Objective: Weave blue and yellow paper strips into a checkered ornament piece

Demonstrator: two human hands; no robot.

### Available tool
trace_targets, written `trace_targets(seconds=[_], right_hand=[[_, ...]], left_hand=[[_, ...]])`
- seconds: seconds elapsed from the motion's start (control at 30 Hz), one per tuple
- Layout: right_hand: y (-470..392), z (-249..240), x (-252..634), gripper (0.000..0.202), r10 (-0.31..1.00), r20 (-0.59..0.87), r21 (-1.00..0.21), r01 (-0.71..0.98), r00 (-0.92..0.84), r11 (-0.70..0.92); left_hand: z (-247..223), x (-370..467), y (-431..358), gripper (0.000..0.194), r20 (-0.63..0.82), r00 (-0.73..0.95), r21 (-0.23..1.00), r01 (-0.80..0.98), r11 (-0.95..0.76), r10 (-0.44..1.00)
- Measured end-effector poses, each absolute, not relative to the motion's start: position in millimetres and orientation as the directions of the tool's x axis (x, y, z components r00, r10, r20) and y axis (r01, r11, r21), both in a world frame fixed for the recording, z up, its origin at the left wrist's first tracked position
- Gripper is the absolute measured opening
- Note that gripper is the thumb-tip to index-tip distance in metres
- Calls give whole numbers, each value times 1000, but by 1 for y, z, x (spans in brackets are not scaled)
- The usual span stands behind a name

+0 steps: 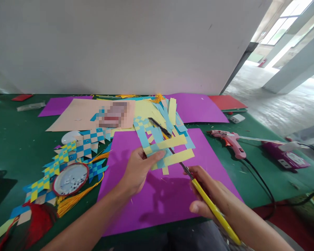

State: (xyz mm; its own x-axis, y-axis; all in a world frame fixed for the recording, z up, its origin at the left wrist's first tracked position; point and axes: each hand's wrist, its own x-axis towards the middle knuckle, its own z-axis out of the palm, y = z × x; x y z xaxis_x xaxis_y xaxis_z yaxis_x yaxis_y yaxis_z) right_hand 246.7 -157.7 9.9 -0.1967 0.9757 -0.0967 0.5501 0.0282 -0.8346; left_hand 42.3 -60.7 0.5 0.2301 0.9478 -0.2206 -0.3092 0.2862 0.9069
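My left hand [143, 167] pinches a small weave of light blue and pale yellow paper strips [176, 142] between thumb and fingers. Two yellow strip ends stick out to the right, and blue strips point up and away. In my right hand [208, 188] is a slim tool with a narrow metal end and a long yellow handle [216, 212], seen almost edge-on. Its metal end reaches up to the yellow strips; whether it touches them I cannot tell. Under both hands lies a purple sheet [157, 212]. A black craft knife [160, 127] lies just beyond the weave.
Woven paper fish [90, 143], a round white container lid [71, 178] and yellow tassels [80, 195] lie left. Red tassels [40, 223] sit nearer. A pink glue gun [231, 141] with its cord and a purple box [285, 155] are right. A wall [120, 45] stands behind.
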Motion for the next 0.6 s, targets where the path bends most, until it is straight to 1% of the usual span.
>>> trace_targets(seconds=[0.1,0.17,0.23,0.3,0.4,0.43,0.5,0.53,0.6], right_hand=[[-157,10,248,66,985,-85,-886,463,-150,-6],[-153,8,249,69,988,-99,-917,396,-118,-44],[-148,8,250,62,990,-119,-941,327,-82,-86],[-142,11,252,49,991,-131,-963,241,-34,-120],[-133,22,254,33,993,-113,-989,88,37,-116],[-131,25,254,30,994,-99,-994,41,50,-101],[-127,27,253,27,996,-74,-997,-41,50,-72],[-126,27,252,26,997,-64,-995,-75,37,-61],[-127,22,249,27,998,-57,-991,-124,10,-55]], left_hand=[[-1,42,-60,28,-219,233,912,-297,284,947],[-2,41,-60,26,-197,217,925,-282,255,956],[-3,40,-61,25,-167,225,938,-263,225,960],[-3,40,-62,24,-146,251,950,-235,206,957],[0,40,-62,19,-106,235,981,-137,140,966],[2,40,-62,15,-47,232,993,-98,71,972],[6,38,-61,9,172,267,985,-52,-164,948],[7,37,-60,6,300,289,952,-36,-303,909],[10,34,-59,5,521,311,834,14,-552,795]])
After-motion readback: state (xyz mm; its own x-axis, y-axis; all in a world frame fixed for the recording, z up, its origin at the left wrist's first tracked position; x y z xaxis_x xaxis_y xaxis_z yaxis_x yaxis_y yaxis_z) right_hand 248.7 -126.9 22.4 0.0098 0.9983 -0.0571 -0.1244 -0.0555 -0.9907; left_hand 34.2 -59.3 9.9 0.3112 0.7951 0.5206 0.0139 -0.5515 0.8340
